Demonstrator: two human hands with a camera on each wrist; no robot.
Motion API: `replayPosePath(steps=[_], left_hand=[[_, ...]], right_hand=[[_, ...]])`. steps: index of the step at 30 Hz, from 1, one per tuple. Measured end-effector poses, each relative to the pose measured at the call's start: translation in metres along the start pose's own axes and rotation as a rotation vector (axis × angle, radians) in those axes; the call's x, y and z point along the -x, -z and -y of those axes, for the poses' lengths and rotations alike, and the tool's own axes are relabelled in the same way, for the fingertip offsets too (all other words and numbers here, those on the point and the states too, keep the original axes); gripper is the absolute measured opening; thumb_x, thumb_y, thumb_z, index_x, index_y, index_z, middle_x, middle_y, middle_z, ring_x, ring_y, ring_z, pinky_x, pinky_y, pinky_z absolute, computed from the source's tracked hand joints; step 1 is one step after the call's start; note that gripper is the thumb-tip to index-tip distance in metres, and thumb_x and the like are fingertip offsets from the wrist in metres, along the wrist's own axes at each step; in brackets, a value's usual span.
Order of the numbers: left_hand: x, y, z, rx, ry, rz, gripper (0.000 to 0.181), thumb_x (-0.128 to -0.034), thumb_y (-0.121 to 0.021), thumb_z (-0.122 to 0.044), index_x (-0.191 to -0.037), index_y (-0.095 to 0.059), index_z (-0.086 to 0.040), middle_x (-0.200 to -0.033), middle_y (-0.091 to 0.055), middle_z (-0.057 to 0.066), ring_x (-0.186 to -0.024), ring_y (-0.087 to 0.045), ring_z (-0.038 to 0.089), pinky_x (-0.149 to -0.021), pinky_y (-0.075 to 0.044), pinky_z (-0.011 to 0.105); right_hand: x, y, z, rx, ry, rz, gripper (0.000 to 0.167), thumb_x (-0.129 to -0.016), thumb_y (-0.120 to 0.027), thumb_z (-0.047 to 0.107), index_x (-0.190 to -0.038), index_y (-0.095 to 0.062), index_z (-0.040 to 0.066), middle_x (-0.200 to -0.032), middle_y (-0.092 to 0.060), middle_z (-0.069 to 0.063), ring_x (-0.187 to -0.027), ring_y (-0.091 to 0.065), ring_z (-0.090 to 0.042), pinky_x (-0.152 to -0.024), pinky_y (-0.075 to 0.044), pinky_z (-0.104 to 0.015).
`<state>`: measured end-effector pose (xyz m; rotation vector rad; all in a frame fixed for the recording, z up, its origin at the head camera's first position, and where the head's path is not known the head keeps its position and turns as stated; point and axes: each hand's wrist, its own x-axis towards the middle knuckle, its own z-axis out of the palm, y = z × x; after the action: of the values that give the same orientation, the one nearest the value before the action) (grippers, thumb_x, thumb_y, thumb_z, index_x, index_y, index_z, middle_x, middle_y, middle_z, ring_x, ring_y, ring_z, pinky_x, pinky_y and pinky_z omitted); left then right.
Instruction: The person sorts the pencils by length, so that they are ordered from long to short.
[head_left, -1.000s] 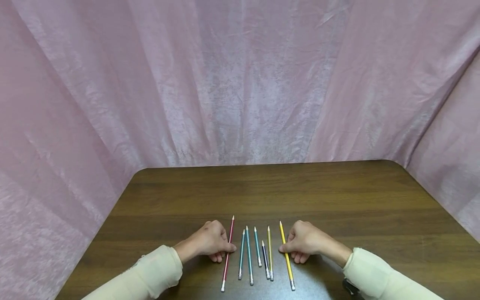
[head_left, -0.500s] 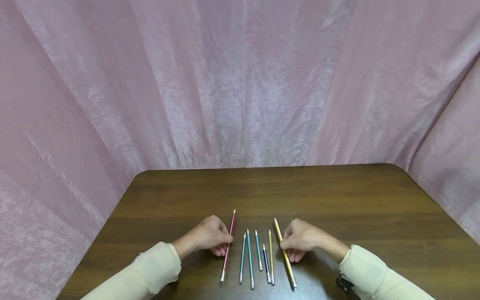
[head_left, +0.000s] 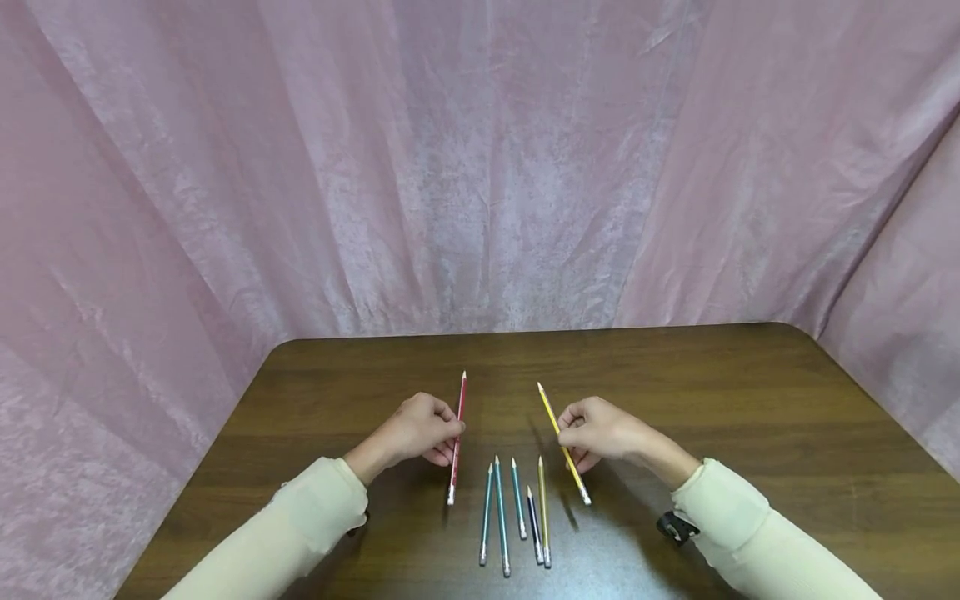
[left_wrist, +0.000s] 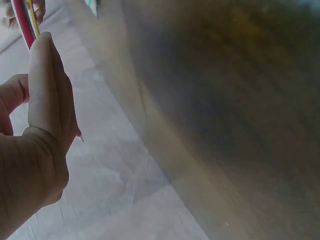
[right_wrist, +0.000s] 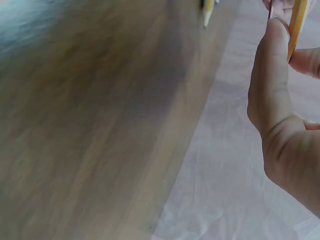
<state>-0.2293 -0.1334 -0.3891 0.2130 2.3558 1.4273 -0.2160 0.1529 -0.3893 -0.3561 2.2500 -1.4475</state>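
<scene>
My left hand point(head_left: 422, 429) pinches a red pencil point(head_left: 461, 404) near its middle, tip pointing away and white eraser end toward me. The pencil is raised off the table, its shadow below. On the other side, my right hand point(head_left: 600, 432) pinches a yellow pencil point(head_left: 549, 407), also raised and slanting with its tip to the left. Between and nearer to me lie three teal pencils point(head_left: 501, 517), a short dark blue pencil point(head_left: 534, 525) and an olive-yellow pencil point(head_left: 543, 512), side by side with tips away. The left wrist view shows the red pencil point(left_wrist: 23, 22) at the fingertips.
The brown wooden table point(head_left: 375, 367) extends beyond the hands to a rounded far edge. Pink curtains point(head_left: 480, 167) hang behind it and at both sides. A dark band point(head_left: 677, 527) shows at the right wrist below the sleeve.
Both hands have lifted the red and yellow pencils off the table and moved them away from me. The yellow pencil now slants more. The several pencils between have stayed lying in place.
</scene>
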Motion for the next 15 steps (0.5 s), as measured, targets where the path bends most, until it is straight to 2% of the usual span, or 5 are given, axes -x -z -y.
replayPosePath(steps=[4,9,15], left_hand=[[-0.009,0.007,-0.001,0.033,-0.007,-0.025,0.017,-0.0926,-0.065,-0.003,-0.094,-0.067,0.013,-0.072,-0.067,0.011,-0.054,-0.064,0.011,-0.055,-0.061,0.029],[-0.019,0.014,0.0,0.083,0.003,-0.046,0.023,-0.0933,-0.068,-0.007,-0.102,-0.067,0.015,-0.07,-0.066,0.011,-0.054,-0.064,0.011,-0.056,-0.061,0.027],[-0.029,0.016,-0.003,0.094,-0.005,-0.078,0.026,-0.0928,-0.07,-0.01,-0.102,-0.067,0.014,-0.069,-0.066,0.01,-0.054,-0.064,0.011,-0.056,-0.061,0.027]], right_hand=[[-0.008,0.003,0.004,-0.062,0.037,-0.017,0.019,-0.084,-0.058,-0.001,-0.099,-0.059,-0.012,-0.076,-0.063,-0.006,-0.062,-0.061,-0.012,-0.058,-0.062,-0.032],[-0.016,0.007,0.012,-0.086,0.049,-0.044,0.018,-0.087,-0.063,0.003,-0.099,-0.062,-0.01,-0.08,-0.067,-0.007,-0.064,-0.06,-0.011,-0.062,-0.062,-0.033],[-0.027,0.011,0.02,-0.112,0.024,-0.091,0.016,-0.089,-0.064,0.003,-0.099,-0.064,-0.009,-0.078,-0.067,-0.003,-0.065,-0.061,-0.012,-0.066,-0.062,-0.035]])
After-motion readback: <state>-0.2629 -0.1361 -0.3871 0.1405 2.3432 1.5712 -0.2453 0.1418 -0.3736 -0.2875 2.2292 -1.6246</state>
